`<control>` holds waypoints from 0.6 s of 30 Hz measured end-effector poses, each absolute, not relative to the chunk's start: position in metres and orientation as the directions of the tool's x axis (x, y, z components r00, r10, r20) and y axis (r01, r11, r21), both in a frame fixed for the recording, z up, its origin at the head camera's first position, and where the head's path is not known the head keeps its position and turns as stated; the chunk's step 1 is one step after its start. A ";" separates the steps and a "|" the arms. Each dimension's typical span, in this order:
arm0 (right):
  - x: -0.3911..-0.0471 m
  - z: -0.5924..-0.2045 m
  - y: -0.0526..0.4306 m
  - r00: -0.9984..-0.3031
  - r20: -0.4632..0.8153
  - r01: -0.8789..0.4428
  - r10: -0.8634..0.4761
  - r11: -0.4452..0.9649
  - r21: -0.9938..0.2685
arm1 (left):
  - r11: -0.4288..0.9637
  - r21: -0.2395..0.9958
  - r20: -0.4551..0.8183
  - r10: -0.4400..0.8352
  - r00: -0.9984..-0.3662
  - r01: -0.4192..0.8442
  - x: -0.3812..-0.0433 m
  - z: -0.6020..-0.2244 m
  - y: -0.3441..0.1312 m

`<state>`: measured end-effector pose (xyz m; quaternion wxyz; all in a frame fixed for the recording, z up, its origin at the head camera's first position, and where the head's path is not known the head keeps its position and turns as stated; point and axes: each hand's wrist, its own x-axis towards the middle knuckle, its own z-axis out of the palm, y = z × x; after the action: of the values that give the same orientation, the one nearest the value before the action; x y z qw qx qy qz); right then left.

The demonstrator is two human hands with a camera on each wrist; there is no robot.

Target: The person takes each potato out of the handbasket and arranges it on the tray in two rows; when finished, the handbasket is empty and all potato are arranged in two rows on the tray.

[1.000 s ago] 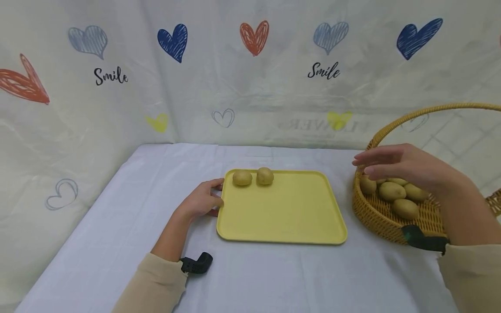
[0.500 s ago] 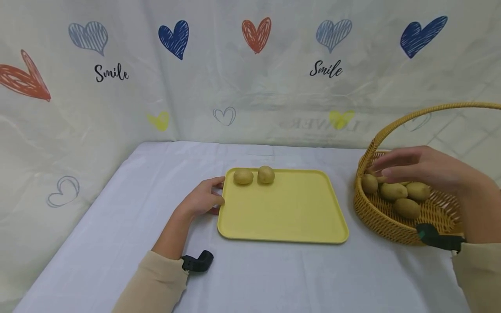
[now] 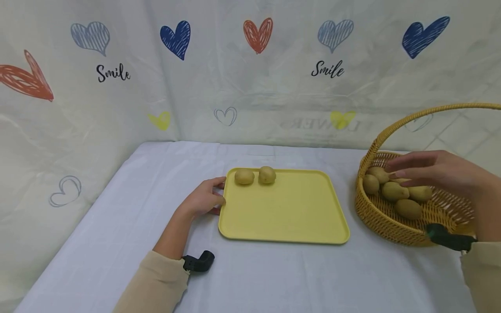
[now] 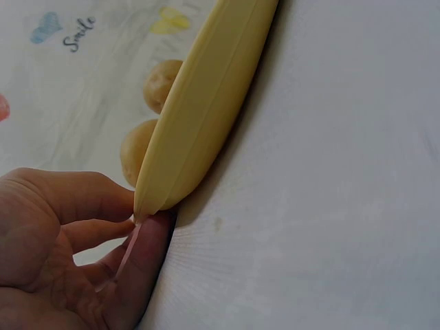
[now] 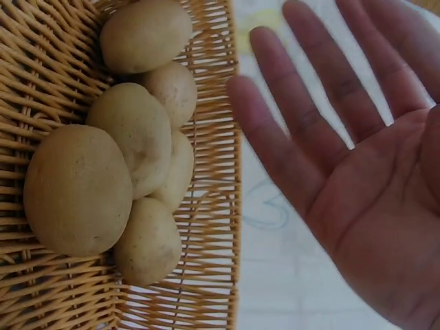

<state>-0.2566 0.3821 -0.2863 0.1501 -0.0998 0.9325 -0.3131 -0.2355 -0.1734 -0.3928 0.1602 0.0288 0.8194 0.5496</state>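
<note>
My left hand (image 3: 202, 198) holds the left edge of a yellow tray (image 3: 289, 208). In the left wrist view, fingertips meet the tray's rim (image 4: 199, 117), one of them low against its underside. Two potatoes (image 3: 244, 176) sit side by side at the tray's back left. Over the wicker basket (image 3: 375, 221) on the right, my right hand (image 3: 442, 171) hovers with relaxed, spread fingers and an empty palm. Several potatoes (image 5: 77, 190) lie inside the basket, below and beside that hand; in the head view the hand partly covers some.
A white cloth (image 3: 274, 274) covers the table. The basket's tall handle (image 3: 422, 114) arches above the right hand. Behind the table hangs a pale curtain (image 3: 219, 78) printed with hearts. Black wrist cameras (image 3: 199, 261) sit on both wrists.
My right hand has moved right and slightly down over the basket, uncovering more potatoes at its left side. The left hand stays at the tray edge; the view shifts slightly.
</note>
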 end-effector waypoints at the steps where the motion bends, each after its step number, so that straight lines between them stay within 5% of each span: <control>1: -0.257 -0.287 0.384 -0.936 -0.227 -0.083 -0.269 0.795 -0.601 | 0.395 0.910 -0.230 0.225 -0.947 -0.127 -0.235 -0.393 -0.173; 18: -0.254 -0.301 0.413 -0.928 -0.270 -0.077 -0.256 0.842 -0.534 | 0.399 0.908 -0.227 0.219 -0.949 -0.126 -0.233 -0.389 -0.172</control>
<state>-0.2544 0.4132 -0.3015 0.1678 -0.0880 0.9449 -0.2670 -0.2330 -0.1722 -0.3888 0.1571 0.0283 0.8214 0.5476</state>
